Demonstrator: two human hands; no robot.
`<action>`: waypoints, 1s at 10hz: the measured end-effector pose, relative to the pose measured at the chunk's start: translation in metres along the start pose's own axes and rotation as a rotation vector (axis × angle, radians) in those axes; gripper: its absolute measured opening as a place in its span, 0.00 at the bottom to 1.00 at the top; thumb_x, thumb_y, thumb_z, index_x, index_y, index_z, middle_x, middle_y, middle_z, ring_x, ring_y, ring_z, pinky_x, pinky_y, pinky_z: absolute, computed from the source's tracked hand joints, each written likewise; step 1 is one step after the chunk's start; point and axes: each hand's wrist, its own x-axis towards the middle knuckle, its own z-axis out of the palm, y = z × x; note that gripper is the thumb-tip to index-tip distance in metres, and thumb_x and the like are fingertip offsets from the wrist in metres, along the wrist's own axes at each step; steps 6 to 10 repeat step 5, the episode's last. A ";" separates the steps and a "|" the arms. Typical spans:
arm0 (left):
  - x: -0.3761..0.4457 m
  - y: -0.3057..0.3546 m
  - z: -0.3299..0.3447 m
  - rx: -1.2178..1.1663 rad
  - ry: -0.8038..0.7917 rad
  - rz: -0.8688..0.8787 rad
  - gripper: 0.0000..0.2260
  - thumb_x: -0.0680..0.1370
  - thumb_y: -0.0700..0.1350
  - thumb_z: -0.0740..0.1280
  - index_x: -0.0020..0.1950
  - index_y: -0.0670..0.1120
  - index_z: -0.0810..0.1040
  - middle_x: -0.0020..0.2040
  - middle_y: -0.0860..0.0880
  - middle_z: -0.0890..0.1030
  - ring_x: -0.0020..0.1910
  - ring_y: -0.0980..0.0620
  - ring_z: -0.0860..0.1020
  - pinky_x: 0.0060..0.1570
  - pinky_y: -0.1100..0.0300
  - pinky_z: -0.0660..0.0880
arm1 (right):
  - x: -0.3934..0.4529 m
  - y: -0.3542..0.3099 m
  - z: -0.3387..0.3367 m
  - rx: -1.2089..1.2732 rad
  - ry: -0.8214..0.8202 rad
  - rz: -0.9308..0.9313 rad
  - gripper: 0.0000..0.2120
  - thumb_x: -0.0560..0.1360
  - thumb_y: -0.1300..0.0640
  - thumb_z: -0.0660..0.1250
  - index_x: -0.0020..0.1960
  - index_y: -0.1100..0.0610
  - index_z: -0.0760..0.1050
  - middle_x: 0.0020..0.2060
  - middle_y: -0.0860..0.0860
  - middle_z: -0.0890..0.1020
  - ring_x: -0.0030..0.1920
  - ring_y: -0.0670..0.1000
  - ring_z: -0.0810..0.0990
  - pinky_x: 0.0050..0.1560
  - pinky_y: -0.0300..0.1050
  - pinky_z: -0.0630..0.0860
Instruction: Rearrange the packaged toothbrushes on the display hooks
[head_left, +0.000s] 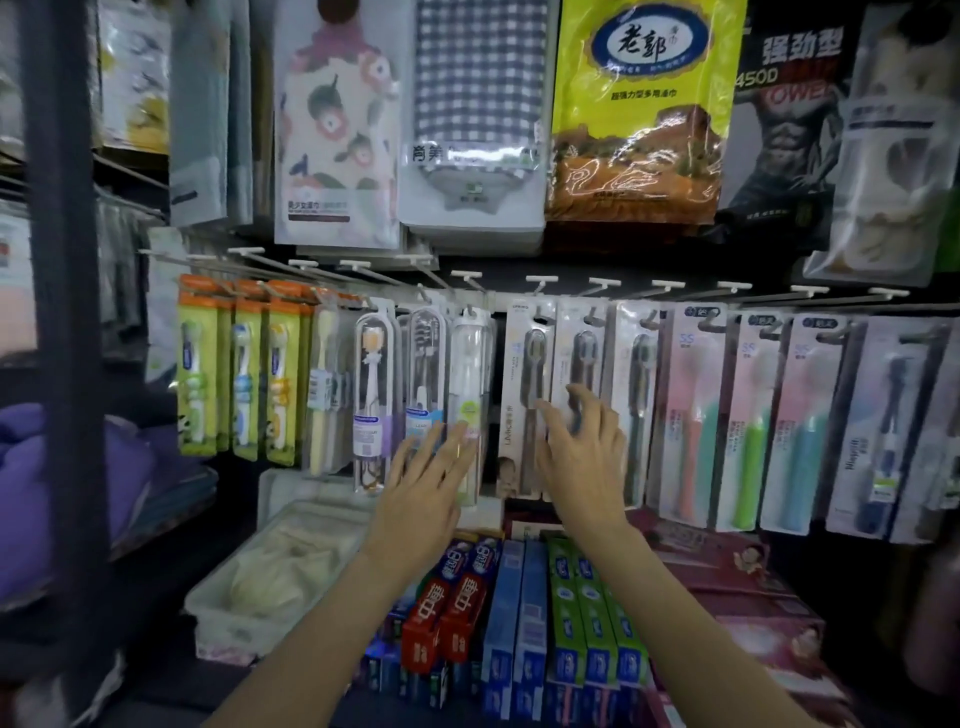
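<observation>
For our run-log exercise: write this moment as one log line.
phase: reaching | left hand: open, at clear toothbrush pack | right hand: open, at beige packs | held: nothing | hooks: stocked

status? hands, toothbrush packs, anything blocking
Left hand open, fingers at clear-cased pack. Right hand open, spread over dark-brush packs. Nothing gripped. All packs on hooks; nothing blocking.

Upper row, hanging: floral towel pack (337, 130), checked cloth pack (478, 114), yellow-green cloth bag (644, 104). Below, shelved upright: red toothpaste boxes (452, 608), blue boxes (514, 623), green boxes (587, 618). Left: white plastic bin (270, 577), purple fabric (31, 493), dark upright post (67, 291).
</observation>
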 end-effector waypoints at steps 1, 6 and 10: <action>-0.001 -0.004 -0.003 -0.017 -0.045 -0.002 0.40 0.65 0.40 0.73 0.73 0.46 0.58 0.72 0.45 0.65 0.71 0.46 0.59 0.67 0.47 0.56 | -0.003 -0.009 0.003 -0.040 -0.020 -0.001 0.20 0.66 0.64 0.73 0.57 0.57 0.76 0.60 0.62 0.73 0.58 0.61 0.68 0.50 0.60 0.75; -0.030 -0.030 -0.066 -0.501 0.066 0.064 0.33 0.75 0.44 0.62 0.76 0.55 0.50 0.75 0.57 0.55 0.72 0.59 0.58 0.73 0.59 0.50 | -0.011 -0.067 -0.074 0.387 0.070 0.171 0.12 0.74 0.63 0.65 0.57 0.56 0.75 0.53 0.51 0.74 0.54 0.48 0.75 0.58 0.49 0.76; -0.030 -0.030 -0.066 -0.501 0.066 0.064 0.33 0.75 0.44 0.62 0.76 0.55 0.50 0.75 0.57 0.55 0.72 0.59 0.58 0.73 0.59 0.50 | -0.011 -0.067 -0.074 0.387 0.070 0.171 0.12 0.74 0.63 0.65 0.57 0.56 0.75 0.53 0.51 0.74 0.54 0.48 0.75 0.58 0.49 0.76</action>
